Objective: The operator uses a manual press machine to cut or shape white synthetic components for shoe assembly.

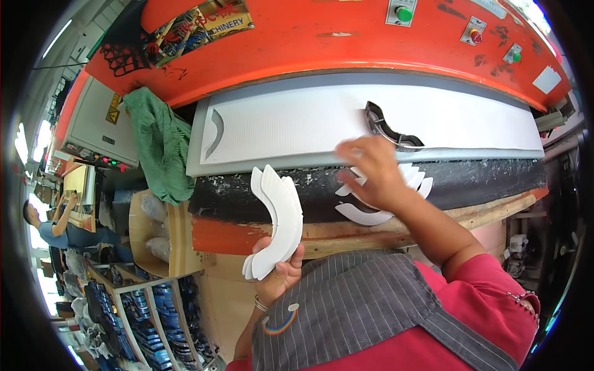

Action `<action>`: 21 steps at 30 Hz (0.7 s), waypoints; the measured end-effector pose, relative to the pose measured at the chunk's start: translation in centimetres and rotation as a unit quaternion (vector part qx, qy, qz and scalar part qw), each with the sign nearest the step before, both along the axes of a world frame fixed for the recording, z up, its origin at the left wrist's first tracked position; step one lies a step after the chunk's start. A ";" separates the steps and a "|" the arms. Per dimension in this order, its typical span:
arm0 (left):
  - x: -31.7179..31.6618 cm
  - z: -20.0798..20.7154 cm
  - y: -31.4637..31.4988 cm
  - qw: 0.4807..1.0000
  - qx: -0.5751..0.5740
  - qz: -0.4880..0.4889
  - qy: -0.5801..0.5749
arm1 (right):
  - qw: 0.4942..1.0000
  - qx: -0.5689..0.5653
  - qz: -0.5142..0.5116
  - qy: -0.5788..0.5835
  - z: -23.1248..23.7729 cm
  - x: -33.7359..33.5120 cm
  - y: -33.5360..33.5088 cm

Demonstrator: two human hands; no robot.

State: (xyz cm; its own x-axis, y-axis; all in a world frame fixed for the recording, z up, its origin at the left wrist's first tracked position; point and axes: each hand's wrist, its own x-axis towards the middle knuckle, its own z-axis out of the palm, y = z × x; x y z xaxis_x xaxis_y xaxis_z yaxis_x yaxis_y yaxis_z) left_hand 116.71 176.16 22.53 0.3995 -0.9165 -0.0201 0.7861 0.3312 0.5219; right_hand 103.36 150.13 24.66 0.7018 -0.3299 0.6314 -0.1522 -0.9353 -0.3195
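Currently, apparent gathering: L grip (278,282) closed round curved white pcs (286,216); R grip (376,170) blurred, spread, seemingly empty, by loose pcs (364,216) on black ledge (226,199). Next pickup prob. needs R fingers closing.

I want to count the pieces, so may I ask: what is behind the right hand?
Behind the right hand, several white curved pieces show at its edges, on a black surface. The hand covers part of them, so I cannot tell how many there are.
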 end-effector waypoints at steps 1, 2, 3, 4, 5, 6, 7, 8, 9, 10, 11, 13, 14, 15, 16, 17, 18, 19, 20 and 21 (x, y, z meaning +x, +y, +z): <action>-0.5 0.1 -0.6 1.000 0.000 -0.018 0.019 | 0.995 0.007 -0.093 0.040 -0.5 -1.7 -2.0; -1.1 0.2 -1.2 1.000 -0.003 -0.016 0.001 | 0.987 0.002 -0.151 0.061 -1.1 -3.4 -3.8; -1.7 0.3 -1.6 0.998 -0.005 -0.046 0.032 | 0.973 0.005 -0.212 0.094 -1.6 -4.8 -5.4; -2.2 0.3 -2.3 0.994 -0.032 -0.079 0.071 | 0.959 0.013 -0.251 0.128 -2.1 -6.1 -6.7; -2.7 0.2 -2.9 0.997 -0.022 -0.057 0.053 | 0.938 0.034 -0.300 0.170 -2.5 -7.0 -7.8; -3.4 0.0 -3.7 0.997 -0.029 -0.068 0.036 | 0.918 0.069 -0.319 0.225 -3.0 -7.7 -8.5; -4.0 -0.3 -4.3 0.996 -0.015 -0.077 0.031 | 0.915 0.085 -0.310 0.244 -3.4 -8.2 -8.9; -4.4 -0.7 -4.9 0.997 -0.010 -0.071 0.039 | 0.926 0.118 -0.275 0.230 -3.8 -8.5 -9.2; -4.7 -1.1 -5.4 0.994 0.093 -0.037 0.051 | 0.924 0.166 -0.260 0.225 -4.1 -8.6 -9.3; -4.5 -1.5 -5.7 0.983 0.179 -0.019 -0.023 | 0.925 0.167 -0.245 0.238 -4.4 -8.5 -9.2; -4.1 -2.0 -6.0 0.961 0.261 -0.004 -0.088 | 0.933 0.151 -0.224 0.239 -4.6 -8.4 -9.1; -2.6 -2.4 -5.2 0.921 0.344 0.082 -0.163 | 0.942 0.129 -0.200 0.235 -4.5 -7.7 -8.8; -1.1 -2.5 -4.5 0.899 0.353 0.103 -0.239 | 0.938 0.113 -0.191 0.267 -4.2 -7.2 -8.8; 0.7 -2.4 -3.7 0.866 0.379 0.110 -0.308 | 0.925 0.098 -0.196 0.309 -3.8 -6.6 -8.9; 2.4 -2.3 -2.9 0.836 0.398 0.140 -0.351 | 0.918 0.122 -0.202 0.319 -3.2 -5.8 -9.0; 4.3 -2.2 -2.3 0.847 0.388 0.150 -0.332 | 0.928 0.104 -0.179 0.308 -2.8 -4.7 -9.1; 6.5 -2.2 -2.0 0.795 0.424 0.148 -0.407 | 0.939 0.072 -0.129 0.309 -2.2 -3.3 -9.3; 8.6 -2.3 -2.1 0.735 0.446 0.147 -0.490 | 0.938 0.053 -0.099 0.328 -1.7 -1.8 -9.4; 10.8 -2.5 -2.4 0.691 0.426 0.173 -0.558 | 0.942 0.041 -0.056 0.327 -1.5 0.2 -9.3; 13.0 -2.8 -3.1 0.640 0.379 0.206 -0.636 | 0.946 0.032 -0.015 0.321 -1.5 2.7 -9.3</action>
